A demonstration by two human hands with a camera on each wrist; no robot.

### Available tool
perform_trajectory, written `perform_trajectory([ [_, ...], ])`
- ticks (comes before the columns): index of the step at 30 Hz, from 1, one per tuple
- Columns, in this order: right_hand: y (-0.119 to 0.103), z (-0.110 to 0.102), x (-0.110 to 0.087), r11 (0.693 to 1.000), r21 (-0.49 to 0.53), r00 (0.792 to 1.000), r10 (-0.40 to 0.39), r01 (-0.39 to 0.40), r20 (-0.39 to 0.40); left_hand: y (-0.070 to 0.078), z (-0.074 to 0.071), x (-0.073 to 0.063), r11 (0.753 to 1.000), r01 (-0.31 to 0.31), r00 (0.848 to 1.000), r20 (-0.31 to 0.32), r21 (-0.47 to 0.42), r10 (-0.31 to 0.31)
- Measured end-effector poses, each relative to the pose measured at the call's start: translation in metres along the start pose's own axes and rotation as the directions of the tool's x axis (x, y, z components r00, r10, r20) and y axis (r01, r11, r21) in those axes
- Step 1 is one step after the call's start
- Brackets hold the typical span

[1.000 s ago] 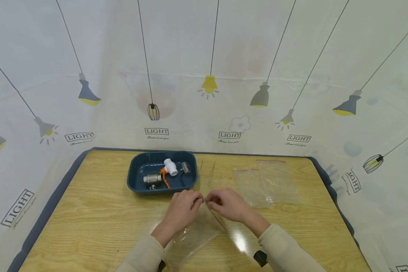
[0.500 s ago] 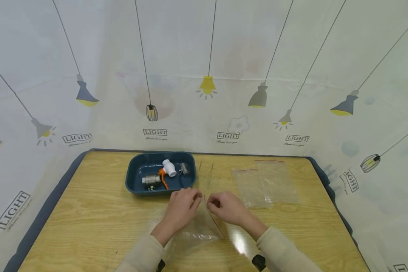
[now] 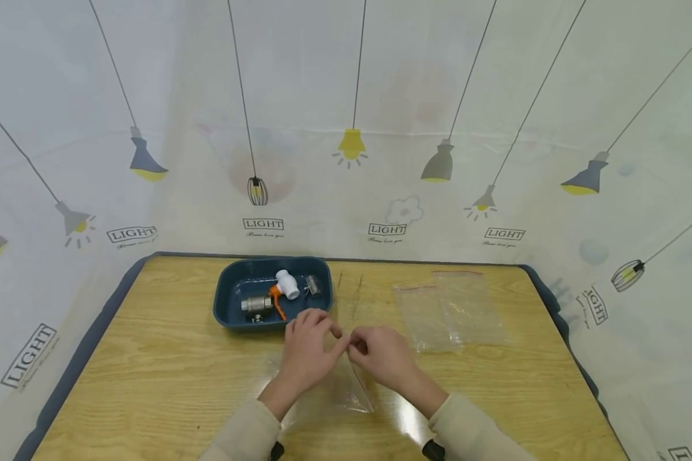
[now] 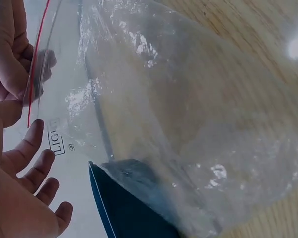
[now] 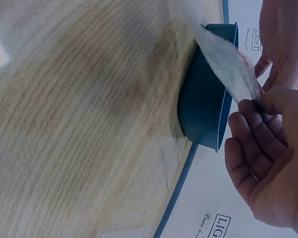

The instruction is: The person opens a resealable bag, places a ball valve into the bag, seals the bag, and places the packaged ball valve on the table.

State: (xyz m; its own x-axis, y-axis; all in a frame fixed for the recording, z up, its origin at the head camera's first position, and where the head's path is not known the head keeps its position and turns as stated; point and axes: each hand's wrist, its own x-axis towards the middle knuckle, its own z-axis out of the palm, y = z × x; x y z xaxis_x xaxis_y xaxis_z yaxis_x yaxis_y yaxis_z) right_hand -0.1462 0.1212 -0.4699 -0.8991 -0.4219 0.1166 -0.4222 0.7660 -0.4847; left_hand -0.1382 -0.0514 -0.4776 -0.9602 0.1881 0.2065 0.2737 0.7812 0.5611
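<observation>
A clear zip bag (image 3: 346, 394) with a red line along its mouth hangs from my hands over the middle of the table. My right hand (image 3: 385, 358) pinches the bag's mouth at its upper corner, with its fingers curled. My left hand (image 3: 308, 351) is right beside it. In the left wrist view, the left thumb (image 4: 9, 113) touches the bag's edge by the red strip (image 4: 36, 54), while the other fingers (image 4: 27, 151) are spread away from it. The bag looks flat, with nothing visible inside it.
Just beyond my left hand stands a dark blue tray (image 3: 223, 314). It contains a metal valve (image 3: 257, 304), a white valve (image 3: 288, 285) with an orange handle, and a small metal fitting (image 3: 313, 286). Two flat zip bags (image 3: 473, 314) overlap at the right.
My left fingers have spread apart from the thumb, and the thumb has come close to my right fingertips. The bag's lower part has swung and hangs steeper. The tray and its contents are unchanged.
</observation>
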Motion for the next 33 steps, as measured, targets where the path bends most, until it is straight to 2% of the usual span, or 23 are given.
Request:
perform_trajectory([
  [7,-0.001,0.002,-0.0034,1.0,-0.005,0.999,-0.006,0.006,-0.035,-0.0034,0.0034,-0.0014,1.0,-0.004,1.0,-0.005,0.0,0.004],
  [14,-0.0029,0.0038,-0.0037,1.0,-0.02,0.998,-0.016,0.015,-0.063,-0.0011,0.0042,0.001,0.997,0.034,0.999,0.014,-0.073,-0.033],
  [23,-0.0065,0.0034,-0.0041,0.997,-0.071,0.997,0.0,-0.006,-0.078,0.0025,0.0017,0.0035,0.993,0.072,0.997,0.007,-0.098,-0.072],
  [33,-0.002,0.001,-0.0033,0.999,0.015,0.999,0.036,-0.036,-0.04,0.0033,0.0017,0.0039,0.997,0.049,0.998,0.046,-0.066,-0.046],
])
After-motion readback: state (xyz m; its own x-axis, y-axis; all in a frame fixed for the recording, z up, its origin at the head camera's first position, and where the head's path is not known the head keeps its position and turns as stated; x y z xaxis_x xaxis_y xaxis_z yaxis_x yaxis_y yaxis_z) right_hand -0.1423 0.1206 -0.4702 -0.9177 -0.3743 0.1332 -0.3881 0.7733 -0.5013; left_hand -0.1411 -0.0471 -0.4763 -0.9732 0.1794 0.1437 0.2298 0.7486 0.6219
